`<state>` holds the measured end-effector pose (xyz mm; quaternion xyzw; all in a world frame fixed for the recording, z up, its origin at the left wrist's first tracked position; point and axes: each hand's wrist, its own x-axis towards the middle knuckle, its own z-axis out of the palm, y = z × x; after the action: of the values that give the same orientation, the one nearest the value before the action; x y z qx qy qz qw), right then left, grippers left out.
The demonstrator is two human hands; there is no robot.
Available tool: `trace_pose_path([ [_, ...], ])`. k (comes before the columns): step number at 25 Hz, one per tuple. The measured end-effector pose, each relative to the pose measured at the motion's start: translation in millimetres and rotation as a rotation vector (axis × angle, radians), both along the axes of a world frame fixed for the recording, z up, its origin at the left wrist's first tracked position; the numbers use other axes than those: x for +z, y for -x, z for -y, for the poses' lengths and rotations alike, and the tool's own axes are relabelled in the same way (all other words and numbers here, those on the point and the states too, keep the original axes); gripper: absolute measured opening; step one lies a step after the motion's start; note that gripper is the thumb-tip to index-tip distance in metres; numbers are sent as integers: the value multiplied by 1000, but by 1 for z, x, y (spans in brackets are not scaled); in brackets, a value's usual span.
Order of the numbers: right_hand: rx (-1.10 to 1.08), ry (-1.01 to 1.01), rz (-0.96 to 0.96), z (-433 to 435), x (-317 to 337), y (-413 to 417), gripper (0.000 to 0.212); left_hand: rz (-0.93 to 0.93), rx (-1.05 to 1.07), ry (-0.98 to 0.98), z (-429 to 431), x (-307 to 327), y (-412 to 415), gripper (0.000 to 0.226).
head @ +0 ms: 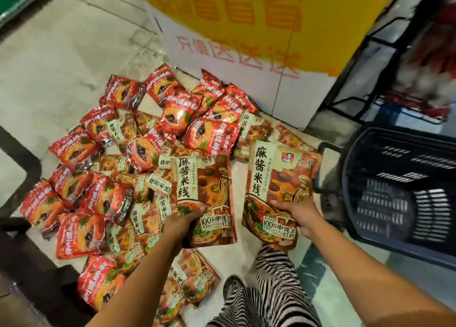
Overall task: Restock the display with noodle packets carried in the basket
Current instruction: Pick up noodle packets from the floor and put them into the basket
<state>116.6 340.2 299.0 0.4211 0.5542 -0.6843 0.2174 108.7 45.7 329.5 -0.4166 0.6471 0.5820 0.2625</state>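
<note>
The dark blue slatted plastic basket (394, 135) is cut by the right edge. Red goods (434, 55) on the black wire rack (345, 87) blur beyond reading.

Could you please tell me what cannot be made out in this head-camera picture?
- Red goods at far right, head view: motion-blurred and cut by the frame edge.
- Basket: right side cut off by the frame edge, contents unsure.
- Floor pile: upper packets cover lower ones, so no count.
- Left hand covers the left packet lower print; right hand covers the right packet likewise.
</note>
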Motion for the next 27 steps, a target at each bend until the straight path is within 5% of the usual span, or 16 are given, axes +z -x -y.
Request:
trace_pose_path([
  [3, -109, 12, 25, -45, 47, -39, 51, -15, -95, -44, -28, 56, -15, 34],
  [5, -158, 0, 67, -81, 68, -65, 72, -32, -173, -79, -56, 84, -23, 34],
  [7, -162, -11, 91, -119, 79, -86, 98, -20, -244, -128, -89, 95, -27, 58],
  [10, -166, 11, 110, -186, 86, -110, 89, -8, -319, -168, -148, 101, -28, 88],
  [16, -219, -27, 165, -327, 69, -127, 33, 60, -447, -172, -300, 80, -22, 60],
  [19, -167, -17, 177, -394, 45, -124, 48, 90, -432, -159, -377, 52, -17, 43],
  [25, -29, 2, 249, -489, -25, -110, 83, 217, -350, -127, -497, -28, -7, 70],
  [27, -11, 9, 257, -506, -55, -103, 70, 292, -321, -30, -522, -60, -2, 56],
])
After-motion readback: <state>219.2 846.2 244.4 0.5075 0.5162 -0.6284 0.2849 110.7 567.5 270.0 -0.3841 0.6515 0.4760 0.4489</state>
